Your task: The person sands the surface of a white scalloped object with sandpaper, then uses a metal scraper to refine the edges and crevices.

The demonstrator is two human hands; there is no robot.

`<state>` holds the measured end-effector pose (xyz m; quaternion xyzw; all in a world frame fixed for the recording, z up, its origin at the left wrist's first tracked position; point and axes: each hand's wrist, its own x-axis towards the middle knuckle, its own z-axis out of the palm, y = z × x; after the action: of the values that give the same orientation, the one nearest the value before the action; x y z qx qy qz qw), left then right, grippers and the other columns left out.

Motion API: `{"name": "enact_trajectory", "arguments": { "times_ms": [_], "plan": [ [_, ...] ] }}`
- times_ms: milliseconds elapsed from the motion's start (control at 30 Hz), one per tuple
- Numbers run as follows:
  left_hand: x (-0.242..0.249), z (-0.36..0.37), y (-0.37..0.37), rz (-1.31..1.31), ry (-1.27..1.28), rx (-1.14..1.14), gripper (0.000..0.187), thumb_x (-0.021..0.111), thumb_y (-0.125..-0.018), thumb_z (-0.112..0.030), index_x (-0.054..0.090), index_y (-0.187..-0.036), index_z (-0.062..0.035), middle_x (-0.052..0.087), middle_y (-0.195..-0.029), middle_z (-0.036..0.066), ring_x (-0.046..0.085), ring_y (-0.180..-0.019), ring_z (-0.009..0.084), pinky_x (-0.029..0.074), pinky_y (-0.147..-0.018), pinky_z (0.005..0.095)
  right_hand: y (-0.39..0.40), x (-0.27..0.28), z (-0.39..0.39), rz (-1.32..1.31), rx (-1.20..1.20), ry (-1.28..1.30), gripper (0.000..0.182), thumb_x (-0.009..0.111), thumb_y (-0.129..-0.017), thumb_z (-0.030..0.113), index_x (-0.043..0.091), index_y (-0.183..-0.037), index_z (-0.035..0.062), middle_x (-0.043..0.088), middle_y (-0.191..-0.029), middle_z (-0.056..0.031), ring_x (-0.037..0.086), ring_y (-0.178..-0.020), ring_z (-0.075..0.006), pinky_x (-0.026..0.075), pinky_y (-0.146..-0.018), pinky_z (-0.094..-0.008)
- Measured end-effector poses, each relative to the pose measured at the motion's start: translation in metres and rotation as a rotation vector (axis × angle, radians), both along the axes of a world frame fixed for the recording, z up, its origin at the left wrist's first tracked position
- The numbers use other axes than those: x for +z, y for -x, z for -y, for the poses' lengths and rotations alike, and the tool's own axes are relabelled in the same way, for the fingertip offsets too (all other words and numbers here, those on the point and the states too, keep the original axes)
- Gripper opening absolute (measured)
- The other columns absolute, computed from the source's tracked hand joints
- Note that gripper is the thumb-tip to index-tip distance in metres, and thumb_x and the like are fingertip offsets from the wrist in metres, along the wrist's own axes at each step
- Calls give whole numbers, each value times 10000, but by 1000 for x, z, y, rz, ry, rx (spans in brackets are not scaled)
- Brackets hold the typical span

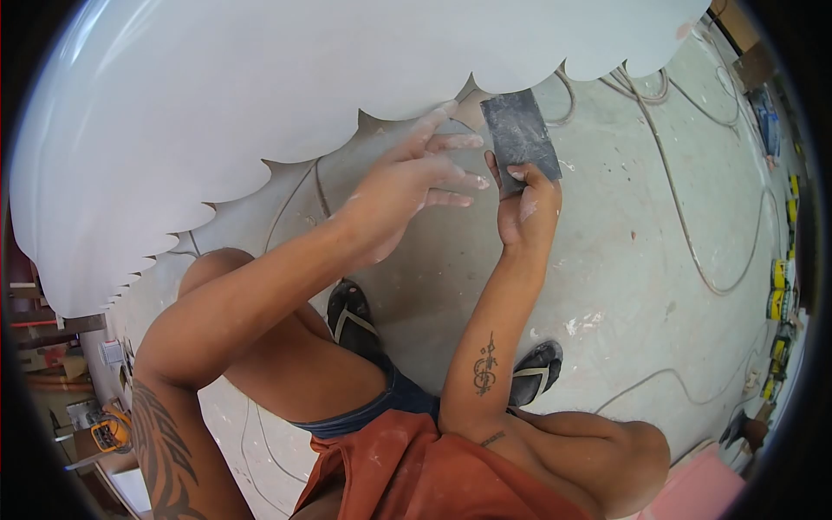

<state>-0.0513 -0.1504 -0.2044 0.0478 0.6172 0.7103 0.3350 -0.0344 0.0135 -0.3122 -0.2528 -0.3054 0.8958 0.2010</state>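
Note:
My right hand [530, 204] grips the lower end of a dark grey rectangular piece of sandpaper [522, 130], thumb across its front. The sheet is smeared with pale dust and stands just below the panel's edge. My left hand [420, 169] is raised beside it, fingers spread and dusted white, holding nothing. Its uppermost fingertip is close to the edge of a large, smooth white panel [217, 95]; whether it touches cannot be made out. That panel has a curved, scalloped edge with pointed tips and fills the upper left.
Hoses and cables [663, 147] loop over the dusty grey floor [607, 260]. Yellow-and-black items [777, 290] line the right side. A yellow tool [111, 431] lies at the lower left. A pink sheet [693, 485] is at the lower right. My sandalled feet [351, 312] are below my hands.

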Motion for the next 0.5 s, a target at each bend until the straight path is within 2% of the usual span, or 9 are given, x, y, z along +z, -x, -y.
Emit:
{"name": "enact_trajectory", "arguments": {
  "times_ms": [133,200,400,433,500],
  "plan": [
    [-7,0,6,25,41,-77,765,501,-978,-86,162,-1663,-44,481,-1530,159,643,-1225,263,495,-1046,388,-1,2,-1,-7,-3,-2,423,490,-811,-129,493,-1231,-183,566,-1254,-245,606,-1134,-371,599,-1025,-555],
    [-9,-1,5,7,90,-43,758,501,-985,-82,167,-1664,-57,495,-1518,152,652,-1207,255,503,-1031,385,-3,6,-2,-24,32,10,498,519,-799,-146,441,-1289,-183,553,-1299,-235,606,-1177,-351,606,-1013,-491],
    [-2,0,0,-49,83,-13,765,503,-991,-72,153,-1672,-82,498,-1507,169,667,-1178,250,516,-1007,386,-3,10,1,-46,75,-9,519,530,-797,-135,451,-1307,-190,563,-1298,-225,608,-1172,-337,603,-1013,-468],
    [-1,0,-1,-49,84,-13,765,503,-991,-72,153,-1672,-82,498,-1507,169,667,-1178,250,516,-1007,386,-3,11,2,-47,76,-8,519,530,-797,-135,451,-1307,-190,563,-1298,-225,608,-1172,-337,603,-1013,-468],
    [1,-2,-4,-65,90,-5,787,509,-987,-64,128,-1675,-81,493,-1510,183,670,-1170,252,517,-1004,386,-3,13,4,-39,75,-38,451,505,-811,-117,501,-1256,-190,580,-1261,-242,611,-1139,-354,601,-1020,-523]
  ]
}}
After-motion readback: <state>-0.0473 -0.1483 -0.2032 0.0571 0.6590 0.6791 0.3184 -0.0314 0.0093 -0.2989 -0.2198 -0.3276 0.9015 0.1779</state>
